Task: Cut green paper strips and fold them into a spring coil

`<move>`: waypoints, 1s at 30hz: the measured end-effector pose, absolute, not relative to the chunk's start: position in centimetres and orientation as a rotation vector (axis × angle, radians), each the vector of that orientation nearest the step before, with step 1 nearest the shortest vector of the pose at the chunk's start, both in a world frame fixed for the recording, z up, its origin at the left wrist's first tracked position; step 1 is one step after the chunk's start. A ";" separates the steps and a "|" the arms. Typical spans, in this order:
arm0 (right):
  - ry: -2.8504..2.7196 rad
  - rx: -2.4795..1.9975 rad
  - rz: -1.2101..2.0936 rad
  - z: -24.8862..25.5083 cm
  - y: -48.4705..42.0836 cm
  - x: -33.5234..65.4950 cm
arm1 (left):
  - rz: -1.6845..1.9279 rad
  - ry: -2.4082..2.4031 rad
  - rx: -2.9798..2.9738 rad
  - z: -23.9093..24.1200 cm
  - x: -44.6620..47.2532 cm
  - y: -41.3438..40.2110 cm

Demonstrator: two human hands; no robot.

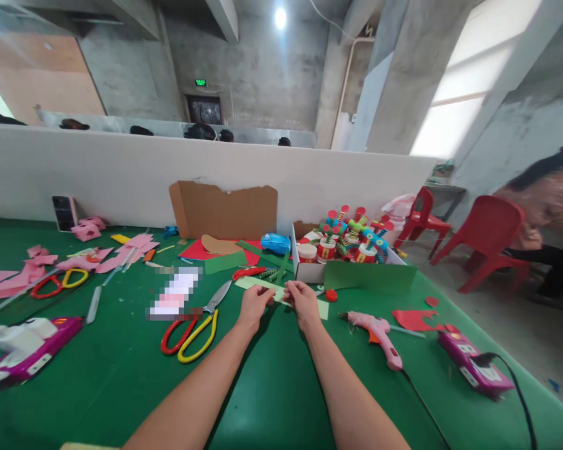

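My left hand [256,306] and my right hand [302,301] meet over the green table, thumbs and fingers pinched close together. Between and behind them runs a pale green paper strip [323,309], which both hands appear to grip near its middle; fingers cover part of it. Left of my left hand lie large scissors [211,306] with one red and one yellow handle, blades apart. Just beyond my hands are red-handled pliers [249,272] and striped dark green coils [269,274]. A small red round piece [331,295] sits right of my right hand.
A pink glue gun [375,334] lies at the right, its cord trailing forward, near a purple power strip [473,365]. Behind stands a white box [304,273] of colourful paper figures. Pink paper scraps [23,281] and another purple power strip [42,350] occupy the left. A person sits beyond the table's right edge.
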State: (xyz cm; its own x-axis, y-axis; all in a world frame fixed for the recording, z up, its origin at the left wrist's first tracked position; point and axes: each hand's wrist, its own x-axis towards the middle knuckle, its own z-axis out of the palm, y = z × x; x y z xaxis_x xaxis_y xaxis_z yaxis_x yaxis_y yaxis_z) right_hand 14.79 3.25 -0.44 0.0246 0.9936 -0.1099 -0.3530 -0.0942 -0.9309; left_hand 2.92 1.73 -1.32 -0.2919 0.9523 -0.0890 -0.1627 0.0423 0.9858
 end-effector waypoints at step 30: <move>-0.855 -0.984 1.407 -0.6 2.7 13.8 | 1.421 1.034 0.886 -0.7 3.0 1.3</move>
State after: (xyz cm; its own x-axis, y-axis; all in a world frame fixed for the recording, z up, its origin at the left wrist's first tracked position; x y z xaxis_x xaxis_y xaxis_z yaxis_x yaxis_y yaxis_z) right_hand 13.78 2.65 -0.55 0.0129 0.9963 -0.0852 -0.3832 -0.0738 -0.9207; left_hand 2.99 1.29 -0.71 -0.1058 0.9938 -0.0338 -0.3382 -0.0040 0.9411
